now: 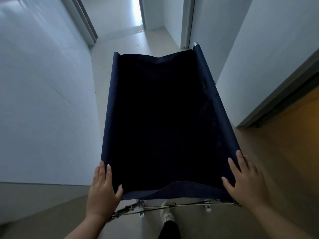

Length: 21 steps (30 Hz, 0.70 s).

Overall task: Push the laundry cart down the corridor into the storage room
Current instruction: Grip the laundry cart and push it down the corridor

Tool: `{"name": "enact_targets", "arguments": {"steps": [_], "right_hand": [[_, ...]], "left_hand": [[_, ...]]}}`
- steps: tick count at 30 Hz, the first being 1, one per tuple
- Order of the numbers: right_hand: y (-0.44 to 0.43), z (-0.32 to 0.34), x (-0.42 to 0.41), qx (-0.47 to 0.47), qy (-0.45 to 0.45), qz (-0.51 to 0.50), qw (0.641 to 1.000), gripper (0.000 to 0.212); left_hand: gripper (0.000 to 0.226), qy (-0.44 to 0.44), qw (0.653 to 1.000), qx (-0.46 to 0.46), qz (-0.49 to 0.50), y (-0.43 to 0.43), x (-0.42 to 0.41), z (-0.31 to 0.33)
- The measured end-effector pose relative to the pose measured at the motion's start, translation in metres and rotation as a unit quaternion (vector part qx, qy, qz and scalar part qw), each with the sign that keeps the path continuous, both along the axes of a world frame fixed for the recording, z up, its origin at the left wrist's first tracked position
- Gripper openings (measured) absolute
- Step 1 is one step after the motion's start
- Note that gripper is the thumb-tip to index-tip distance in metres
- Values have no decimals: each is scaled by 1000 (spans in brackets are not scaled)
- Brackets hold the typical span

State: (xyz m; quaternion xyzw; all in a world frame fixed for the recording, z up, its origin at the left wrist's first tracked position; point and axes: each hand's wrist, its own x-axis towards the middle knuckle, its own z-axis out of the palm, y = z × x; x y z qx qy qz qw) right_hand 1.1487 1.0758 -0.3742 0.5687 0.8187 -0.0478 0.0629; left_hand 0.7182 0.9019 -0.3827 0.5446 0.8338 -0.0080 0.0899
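Observation:
The laundry cart (110, 104) is a deep navy fabric bin on a metal frame, and it fills the middle of the head view, pointing down the corridor. Its inside is dark and I cannot tell what it holds. My left hand (101, 188) rests on the cart's near left corner, fingers laid along the rim and thumb hooked inside. My right hand (245, 180) lies on the near right corner, fingers spread along the rim. The metal frame bars (172, 206) show under the near edge.
White walls (43, 100) close in on the left and right. A door frame (276, 100) with a brown door stands at the right. Ahead, the tiled floor (138, 42) leads to a bright doorway (137, 12). My white shoe (166, 216) is below the cart.

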Motion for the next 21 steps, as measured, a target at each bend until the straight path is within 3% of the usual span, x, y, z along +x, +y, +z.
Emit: {"name": "enact_targets", "arguments": {"steps": [10,21], "right_hand": [[86,-17,-35,21,20,39,999,73],[158,-29,-67,13,46,52,998,72]], "left_hand": [[92,-3,999,25,22,62,-31,-4],[78,-15,998,58,35,112,-60,-5]]}}
